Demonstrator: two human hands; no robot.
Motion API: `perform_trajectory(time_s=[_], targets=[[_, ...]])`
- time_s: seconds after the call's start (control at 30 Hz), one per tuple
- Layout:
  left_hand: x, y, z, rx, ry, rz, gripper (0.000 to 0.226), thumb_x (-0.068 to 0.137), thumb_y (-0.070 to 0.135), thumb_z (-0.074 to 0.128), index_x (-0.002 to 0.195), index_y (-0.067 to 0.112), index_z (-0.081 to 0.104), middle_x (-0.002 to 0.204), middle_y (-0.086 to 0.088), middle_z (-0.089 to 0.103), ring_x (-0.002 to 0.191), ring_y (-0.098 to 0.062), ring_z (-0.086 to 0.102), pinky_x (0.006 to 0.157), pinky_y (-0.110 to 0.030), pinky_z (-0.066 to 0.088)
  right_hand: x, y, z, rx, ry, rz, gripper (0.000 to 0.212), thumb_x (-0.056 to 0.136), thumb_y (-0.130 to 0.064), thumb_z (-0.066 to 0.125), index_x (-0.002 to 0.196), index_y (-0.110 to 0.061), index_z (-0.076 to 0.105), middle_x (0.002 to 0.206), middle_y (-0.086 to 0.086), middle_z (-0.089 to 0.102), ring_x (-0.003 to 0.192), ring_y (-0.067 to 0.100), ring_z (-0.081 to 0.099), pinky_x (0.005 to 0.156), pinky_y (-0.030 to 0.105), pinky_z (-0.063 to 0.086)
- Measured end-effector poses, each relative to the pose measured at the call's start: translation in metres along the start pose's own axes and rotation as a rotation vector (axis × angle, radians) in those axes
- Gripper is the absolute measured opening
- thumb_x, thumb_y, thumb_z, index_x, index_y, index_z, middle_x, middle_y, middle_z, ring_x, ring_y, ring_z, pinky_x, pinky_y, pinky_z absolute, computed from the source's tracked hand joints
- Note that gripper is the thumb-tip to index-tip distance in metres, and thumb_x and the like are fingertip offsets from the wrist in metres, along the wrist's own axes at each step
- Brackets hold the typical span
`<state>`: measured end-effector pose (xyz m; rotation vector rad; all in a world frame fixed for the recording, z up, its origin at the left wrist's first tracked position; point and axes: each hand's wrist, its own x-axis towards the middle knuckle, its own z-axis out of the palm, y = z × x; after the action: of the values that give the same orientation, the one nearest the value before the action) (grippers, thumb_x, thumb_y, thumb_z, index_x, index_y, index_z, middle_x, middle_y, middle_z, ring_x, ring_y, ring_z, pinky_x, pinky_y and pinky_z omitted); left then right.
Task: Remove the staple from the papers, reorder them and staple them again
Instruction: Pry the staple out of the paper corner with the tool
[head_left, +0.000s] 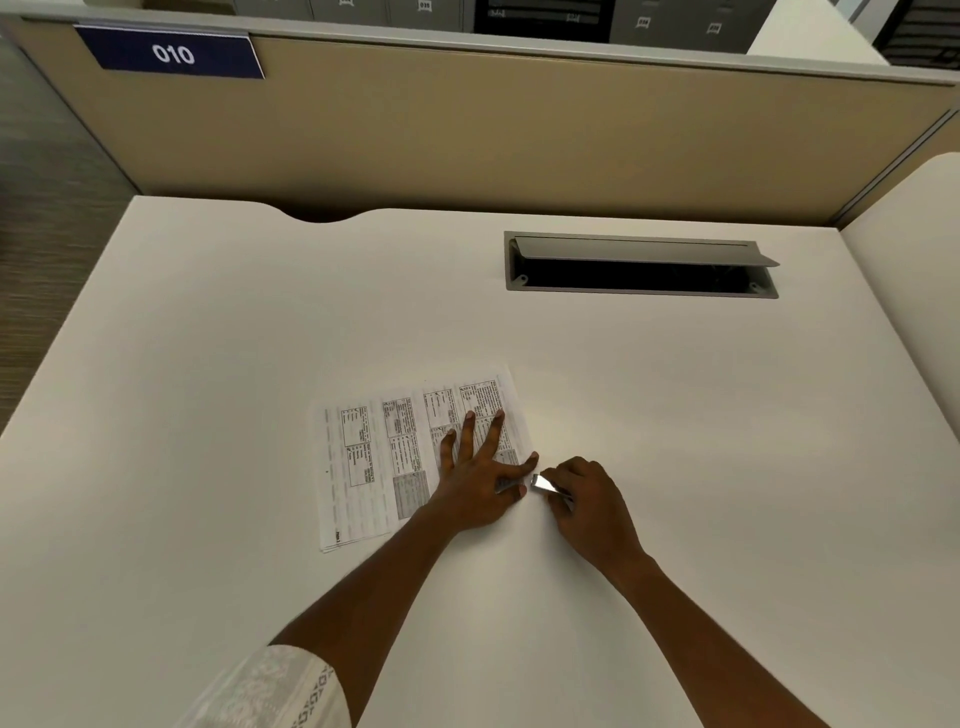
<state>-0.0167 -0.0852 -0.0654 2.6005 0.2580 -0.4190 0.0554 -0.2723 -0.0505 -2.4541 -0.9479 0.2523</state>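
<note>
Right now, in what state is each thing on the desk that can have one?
papers, lying flat, pressed down
left hand, fingers straight, pressing papers
right hand, gripping metal tool
metal tool, held beside papers' edge
cable hatch lid, raised open

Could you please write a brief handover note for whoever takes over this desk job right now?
Left hand: flat, fingers spread, pressing the papers onto the desk.
Right hand: grips a small metal tool, its tip at the papers' near right corner, beside the left thumb.
Done: nothing confirmed; the staple is too small to make out.
Left: pull the staple if it is still in, reorder the sheets, staple them again.
</note>
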Motion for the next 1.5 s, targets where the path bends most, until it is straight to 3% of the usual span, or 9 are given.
perform_trajectory(time_s=[0.4,0.63,0.97,1.1,1.23,1.4,1.5], targets=[[-0.004,0.003,-0.001,-0.034,0.044,0.003,0.038,0.102,0.055,0.044,0.140,0.063,0.043,0.170,-0.001,-0.018,0.152,-0.038,-0.030,0.120,-0.058,-0.017,0.009,0.006,0.001,-0.059,-0.049,-0.097,0.015,0.086,-0.013,0.069,0.100,-0.017,0.068,0.094,-0.004,0.064,0.083,0.019,0.059,0.066,0.035,0.051],[-0.002,0.005,-0.005,-0.076,0.027,-0.012,0.035,0.102,0.053,0.046,0.136,0.062,0.049,0.170,0.001,-0.017,0.152,-0.036,-0.030,0.120,-0.055,-0.018,0.001,0.006,0.002,-0.204,0.048,-0.246,0.014,0.086,-0.007,0.066,0.097,-0.015,0.063,0.092,-0.001,0.061,0.079,0.021,0.057,0.065,0.032,0.045],[-0.002,0.006,-0.005,-0.073,0.023,-0.021,0.033,0.101,0.054,0.049,0.133,0.060,0.054,0.171,0.000,-0.016,0.152,-0.036,-0.029,0.120,-0.054,-0.018,-0.004,0.008,0.006,-0.395,0.078,-0.441,0.026,0.081,0.001,0.067,0.104,-0.012,0.068,0.104,0.003,0.068,0.095,0.024,0.063,0.077,0.036,0.048],[0.000,0.004,-0.003,-0.042,0.030,-0.014,0.035,0.101,0.057,0.045,0.135,0.063,0.049,0.170,0.000,-0.017,0.152,-0.037,-0.029,0.120,-0.056,-0.017,-0.003,0.008,0.006,-0.292,0.078,-0.330,0.025,0.080,-0.002,0.072,0.102,-0.013,0.068,0.099,0.002,0.067,0.089,0.024,0.063,0.071,0.035,0.050],[0.001,0.001,0.001,-0.035,0.021,-0.012,0.038,0.101,0.054,0.046,0.138,0.065,0.044,0.170,0.001,-0.019,0.152,-0.037,-0.030,0.120,-0.059,-0.015,-0.002,0.012,0.001,-0.037,0.069,-0.141,0.011,0.088,-0.011,0.066,0.099,-0.015,0.066,0.093,-0.002,0.062,0.080,0.019,0.060,0.065,0.032,0.049],[-0.001,-0.004,0.006,-0.060,0.070,0.012,0.046,0.098,0.053,0.053,0.142,0.060,0.042,0.167,0.005,-0.020,0.152,-0.034,-0.030,0.121,-0.058,-0.015,0.006,0.018,-0.009,0.165,0.101,0.032,0.012,0.085,-0.007,0.071,0.094,-0.016,0.070,0.089,-0.006,0.062,0.077,0.009,0.060,0.068,0.019,0.048],[-0.001,-0.004,0.010,-0.158,0.158,0.022,0.055,0.091,0.056,0.058,0.144,0.054,0.044,0.164,0.012,-0.009,0.153,-0.025,-0.024,0.122,-0.054,-0.016,0.006,0.020,-0.009,0.148,0.074,0.032,0.013,0.085,-0.008,0.071,0.095,-0.016,0.069,0.089,-0.005,0.062,0.078,0.011,0.059,0.069,0.026,0.051]])
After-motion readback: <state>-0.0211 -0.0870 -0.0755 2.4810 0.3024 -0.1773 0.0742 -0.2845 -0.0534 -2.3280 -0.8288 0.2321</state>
